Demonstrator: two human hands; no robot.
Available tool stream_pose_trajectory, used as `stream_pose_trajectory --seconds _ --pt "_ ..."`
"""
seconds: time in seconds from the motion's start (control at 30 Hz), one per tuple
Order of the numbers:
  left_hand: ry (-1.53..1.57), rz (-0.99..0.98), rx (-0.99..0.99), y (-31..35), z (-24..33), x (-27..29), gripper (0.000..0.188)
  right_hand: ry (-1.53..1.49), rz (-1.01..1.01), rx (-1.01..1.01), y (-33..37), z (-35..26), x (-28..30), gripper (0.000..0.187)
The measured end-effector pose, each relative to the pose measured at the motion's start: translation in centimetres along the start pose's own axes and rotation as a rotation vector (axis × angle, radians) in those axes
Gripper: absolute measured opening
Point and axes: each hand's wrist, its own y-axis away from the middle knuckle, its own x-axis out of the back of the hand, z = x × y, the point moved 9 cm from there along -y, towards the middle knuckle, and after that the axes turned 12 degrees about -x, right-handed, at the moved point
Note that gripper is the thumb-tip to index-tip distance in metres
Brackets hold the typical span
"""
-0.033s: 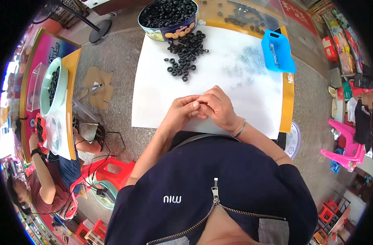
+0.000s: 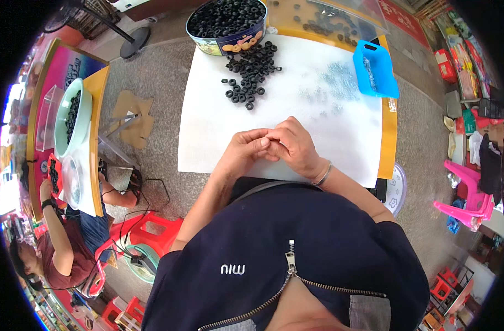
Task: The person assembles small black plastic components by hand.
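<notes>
My left hand (image 2: 245,150) and my right hand (image 2: 296,144) meet over the near part of a white sheet (image 2: 208,132) on the table. Fingertips of both are pinched together; whatever they hold is hidden between them. Beyond them lies a loose pile of small black ring-shaped pieces (image 2: 246,69). An oval tin (image 2: 219,47) behind the pile is heaped with more of these. Tiny pale bluish bits (image 2: 338,83) are scattered on the sheet to the right. A blue scoop-shaped tray (image 2: 384,71) at the far right holds similar bits.
At the far edge stands a clear plastic bin (image 2: 285,14) with black pieces. On the left, a co-worker (image 2: 64,248) sits at another table with a pale green basin (image 2: 86,113). A red stool (image 2: 158,226) and a black fan (image 2: 135,43) stand on the floor.
</notes>
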Motion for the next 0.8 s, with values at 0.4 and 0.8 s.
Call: stream_pose_trajectory --seconds 0.4,0.8 --pt "0.026 0.052 0.048 0.4 -0.3 -0.5 0.03 -0.142 0.037 -0.118 -0.6 -0.7 0.6 0.017" --pt "-0.009 0.1 0.041 1.0 -2.0 -0.9 0.024 -0.501 -0.161 -0.54 1.5 2.9 -2.7 0.017"
